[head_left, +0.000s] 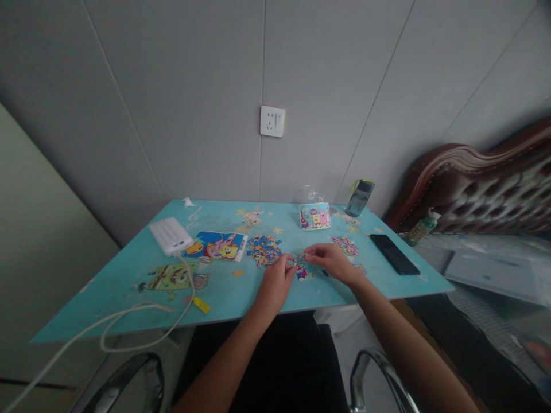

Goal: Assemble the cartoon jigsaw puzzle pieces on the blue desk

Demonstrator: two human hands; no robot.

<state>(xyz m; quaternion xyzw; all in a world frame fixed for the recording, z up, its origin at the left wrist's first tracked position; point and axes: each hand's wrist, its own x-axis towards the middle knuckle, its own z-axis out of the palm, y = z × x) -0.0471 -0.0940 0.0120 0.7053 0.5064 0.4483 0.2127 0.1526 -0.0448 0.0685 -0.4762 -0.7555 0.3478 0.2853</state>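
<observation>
A small, partly joined jigsaw puzzle (303,274) lies near the table's front edge, between my hands. My left hand (278,279) is closed, with thumb and fingertips at the puzzle's left edge. From the right, my right hand (330,261) reaches in with its fingers closed at the puzzle's upper right; the jigsaw piece at its fingertips is mostly hidden. A heap of blue and yellow jigsaw pieces (263,250) lies beyond my left hand. Pink and green jigsaw pieces (345,246) form another heap beyond my right hand. A picture card (315,217) stands propped behind the puzzle.
On the light-blue table (232,298) lie a blue picture sheet (219,245), a white power bank (170,235) with a white cable (189,281), and a black phone (394,254). A dark water bottle (360,198) stands at the back right, near the wall.
</observation>
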